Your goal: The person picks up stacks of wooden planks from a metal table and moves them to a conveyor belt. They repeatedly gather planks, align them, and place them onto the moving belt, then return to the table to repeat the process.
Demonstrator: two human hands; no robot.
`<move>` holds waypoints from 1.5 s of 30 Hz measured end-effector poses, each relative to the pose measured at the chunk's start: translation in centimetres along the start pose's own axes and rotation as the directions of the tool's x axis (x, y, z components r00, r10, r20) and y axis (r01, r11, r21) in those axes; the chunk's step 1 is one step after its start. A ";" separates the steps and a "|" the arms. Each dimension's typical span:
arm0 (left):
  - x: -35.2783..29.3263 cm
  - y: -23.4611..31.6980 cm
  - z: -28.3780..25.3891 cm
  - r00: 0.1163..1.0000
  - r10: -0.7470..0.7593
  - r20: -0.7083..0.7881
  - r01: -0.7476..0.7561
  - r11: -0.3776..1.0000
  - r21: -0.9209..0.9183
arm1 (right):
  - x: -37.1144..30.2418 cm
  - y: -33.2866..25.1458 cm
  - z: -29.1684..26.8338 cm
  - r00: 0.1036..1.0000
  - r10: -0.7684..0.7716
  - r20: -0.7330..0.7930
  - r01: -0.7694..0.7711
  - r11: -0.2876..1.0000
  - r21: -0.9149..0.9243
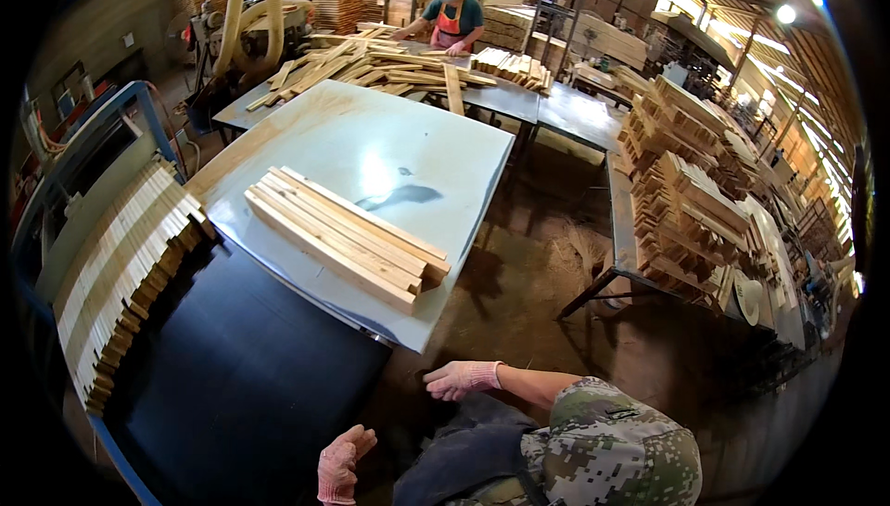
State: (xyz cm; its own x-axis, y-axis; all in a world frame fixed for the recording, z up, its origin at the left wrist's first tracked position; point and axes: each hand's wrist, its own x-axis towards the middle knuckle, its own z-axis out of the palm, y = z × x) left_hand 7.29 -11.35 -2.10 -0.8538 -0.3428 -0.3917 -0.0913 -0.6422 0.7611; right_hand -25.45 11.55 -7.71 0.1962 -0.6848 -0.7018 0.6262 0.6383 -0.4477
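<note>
My left hand (345, 464), in a pink knit glove, hovers by the near edge of a black conveyor belt (250, 358). It holds nothing, and its fingers are loosely bent and a little apart. My right hand (461, 380), gloved alike, is in front of my body, just below the near corner of a pale metal-topped table (436, 153). Its half-curled fingers hold nothing that I can see. On that table lies a bundle of several wooden strips (343, 237), side by side. A long row of wooden strips (130, 274) covers the belt's left part.
A blue machine frame (153, 116) stands at the left. Across the table a co-worker (451, 19) handles a loose heap of wood strips (371, 65). Stacked wood pieces (686, 200) fill a dark-legged bench (623, 218) at the right. Pale hoses (273, 14) hang at the back left.
</note>
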 end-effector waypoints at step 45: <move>67.4 -12.6 60.8 0.673 -0.591 0.444 0.416 0.799 0.434 | -26.3 6.8 -65.7 0.488 0.116 -0.865 -0.015 0.992 0.125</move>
State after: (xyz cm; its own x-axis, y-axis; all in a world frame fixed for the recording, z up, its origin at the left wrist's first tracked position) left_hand -80.28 15.29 -6.64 -0.7483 0.4531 -0.4844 -0.6506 -0.3588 0.6694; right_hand -75.97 57.00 -28.73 -0.4842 0.0446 -0.8738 0.7124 0.5999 -0.3642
